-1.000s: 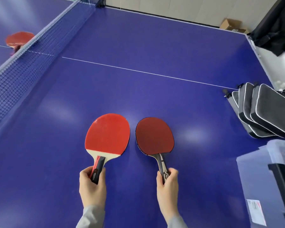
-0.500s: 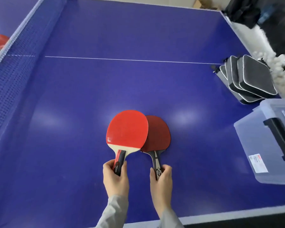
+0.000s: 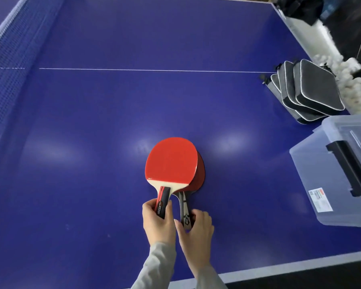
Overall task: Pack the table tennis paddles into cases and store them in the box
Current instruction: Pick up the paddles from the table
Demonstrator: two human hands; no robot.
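While both hands were down near the front edge of the blue table (image 3: 113, 122), the left hand (image 3: 157, 223) gripped the red-and-black handle of the bright red paddle (image 3: 171, 161), fingers curled around it; small white lettering ran along that handle, too small for me to read. That paddle lay on top of the darker red paddle (image 3: 200, 174), covering nearly all of its blade, so only a crescent of the lower one showed on the right side. The right hand (image 3: 196, 228) pinched the end of the darker paddle's grey-and-black handle, where a small pale emblem sat near the butt, which I could not make out either. The two handles lay just beside each other, splayed slightly apart. Over at the right, well apart from the paddles, a row of grey cases (image 3: 306, 94) with pale piping leaned overlapping one another at the table's right edge. Nearer than them stood the clear plastic box (image 3: 321, 174), its lid on and a black latch on its top, with a white sticker on its side carrying a red mark and fine print that stayed illegible. Beyond the cases, off the table's edge, lay a heap of white balls (image 3: 342, 80). A net (image 3: 15, 65) ran along the far left side.
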